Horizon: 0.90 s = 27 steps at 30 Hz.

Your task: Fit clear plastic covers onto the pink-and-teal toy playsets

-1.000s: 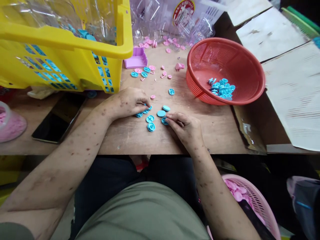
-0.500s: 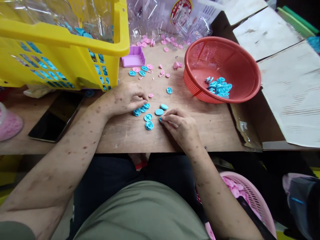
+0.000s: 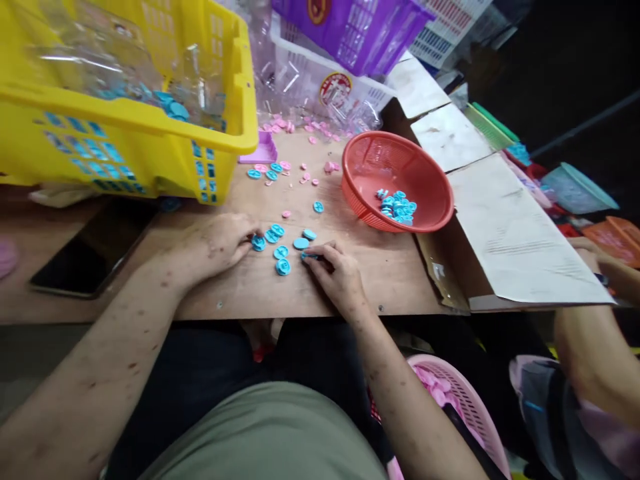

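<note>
Since the earlier frame, the left hand point(image 3: 217, 243) has shifted from the far end of a short row of blue parts to its near-left end, while the right hand point(image 3: 343, 273) has stayed by the flat discs; the view has also swung rightward, bringing a co-worker's arm point(image 3: 595, 340) into sight. On the left, thumb and forefinger are bent with a narrow gap between their tips, touching the edge of a ribbed blue disc point(image 3: 258, 244) on the counter point(image 3: 250, 293) (whether they grip it or merely rest against it, I cannot tell). On the right, the fingers are closed in a pinch on a small blue piece point(image 3: 304, 257), mostly hidden by the fingertips, just beside a smooth oval disc point(image 3: 301, 243) with another smooth disc point(image 3: 309, 235) behind it. Between the hands lie two touching blue parts point(image 3: 274, 233), a crossed blue disc point(image 3: 281, 252) and, nearest the counter's edge, a round blue part point(image 3: 283, 267). Farther back sit a small pink piece point(image 3: 286, 214) and a lone blue disc point(image 3: 319, 207). To the right stands a red colander point(image 3: 427, 190) holding a heap of blue pieces point(image 3: 400, 208).
</note>
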Motion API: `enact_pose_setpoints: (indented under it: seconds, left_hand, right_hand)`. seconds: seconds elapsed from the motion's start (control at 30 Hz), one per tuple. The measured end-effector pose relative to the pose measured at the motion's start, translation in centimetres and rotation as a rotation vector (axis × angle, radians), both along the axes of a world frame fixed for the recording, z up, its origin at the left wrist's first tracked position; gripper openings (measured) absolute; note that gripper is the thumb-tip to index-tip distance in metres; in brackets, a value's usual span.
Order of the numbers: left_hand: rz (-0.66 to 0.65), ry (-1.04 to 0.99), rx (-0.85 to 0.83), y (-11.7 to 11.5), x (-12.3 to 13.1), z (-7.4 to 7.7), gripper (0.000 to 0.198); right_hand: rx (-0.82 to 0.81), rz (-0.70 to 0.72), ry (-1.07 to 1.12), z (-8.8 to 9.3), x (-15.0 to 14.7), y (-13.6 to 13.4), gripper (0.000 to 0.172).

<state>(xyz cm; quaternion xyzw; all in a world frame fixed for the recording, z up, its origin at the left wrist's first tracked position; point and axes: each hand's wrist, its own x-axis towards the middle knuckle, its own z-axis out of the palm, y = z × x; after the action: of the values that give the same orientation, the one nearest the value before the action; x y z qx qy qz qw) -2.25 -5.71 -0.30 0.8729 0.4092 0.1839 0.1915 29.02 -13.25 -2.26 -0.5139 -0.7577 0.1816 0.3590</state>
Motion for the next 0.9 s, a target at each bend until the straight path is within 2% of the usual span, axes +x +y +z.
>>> enact_pose_setpoints:
  seconds: [0.13,0.2,0.37,0.43,0.5,0.57,0.67,0.9]
  left_hand:
    - [-0.015,-0.075,-0.059,-3.0,0.6,0.6,0.022]
    - [0.001,-0.123,-0.102,-4.5,1.6,0.6,0.02]
    - [0.061,-0.408,-0.309,-6.8,3.5,-0.1,0.038]
    - [0.103,-0.527,-0.318,-7.1,3.2,-0.3,0.031]
    - [0.208,-0.588,-0.269,-7.3,2.3,-0.4,0.021]
    - [0.317,-0.608,-0.209,-7.5,1.3,-0.5,0.021]
    - [0.383,-0.614,-0.181,-7.6,0.1,-1.0,0.023]
    - [0.356,-0.606,-0.211,-7.4,-0.2,-1.3,0.027]
  right_hand:
    - [0.077,0.002,0.048,0.4,-1.0,-1.1,0.029]
    - [0.059,0.02,0.029,0.3,-2.3,-2.0,0.037]
    - [0.04,0.079,-0.109,-0.6,-5.5,-3.2,0.063]
    - [0.087,0.101,-0.104,-0.9,-5.8,-3.0,0.053]
    - [0.132,0.119,-0.098,-1.1,-5.7,-2.8,0.031]
    - [0.165,0.134,-0.089,-1.2,-5.3,-2.7,0.021]
    - [0.168,0.131,-0.078,-1.1,-5.0,-2.8,0.02]
    - [0.137,0.136,-0.117,-0.6,-4.9,-2.5,0.024]
